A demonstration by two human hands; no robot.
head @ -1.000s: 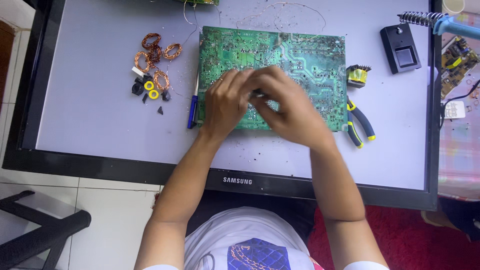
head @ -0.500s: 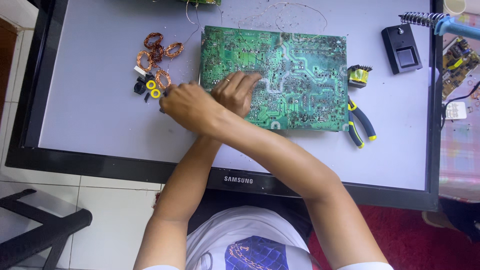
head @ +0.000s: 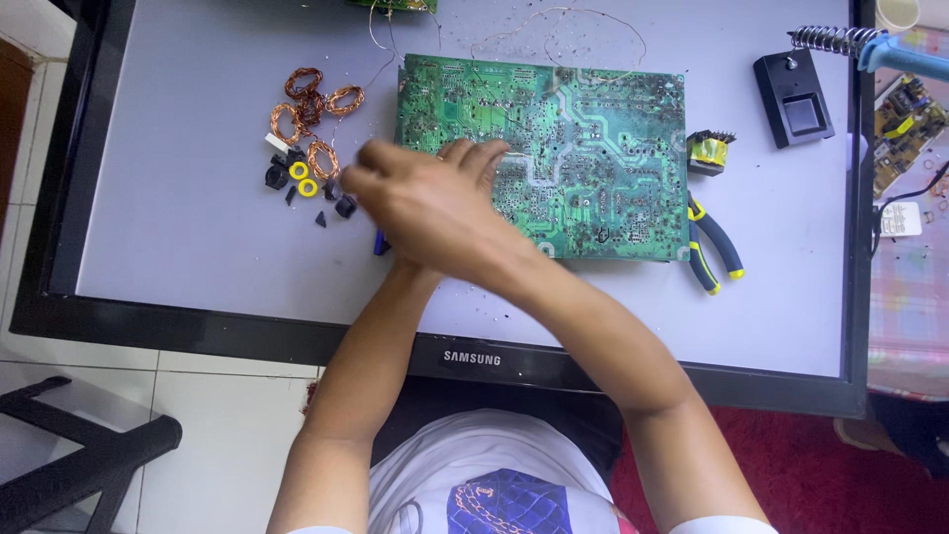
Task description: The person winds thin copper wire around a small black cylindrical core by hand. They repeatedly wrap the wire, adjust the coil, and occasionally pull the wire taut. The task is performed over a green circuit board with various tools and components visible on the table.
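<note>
A large green circuit board lies solder side up on a grey screen panel used as a work surface. My arms are crossed. My right hand, motion-blurred with curled fingers, reaches left past the board's edge toward a small pile of black parts and yellow rings. Whether it holds anything cannot be made out. My left hand is mostly hidden under it; only its fingertips show, spread flat on the board. A blue tool pokes out below my right hand.
Copper wire coils lie at the upper left. Yellow-handled pliers and a yellow transformer sit right of the board. A black soldering stand and blue iron handle are far right. A black stool stands lower left.
My right hand left the board's middle and swept left across my left arm to the parts pile. My left hand stayed on the board.
</note>
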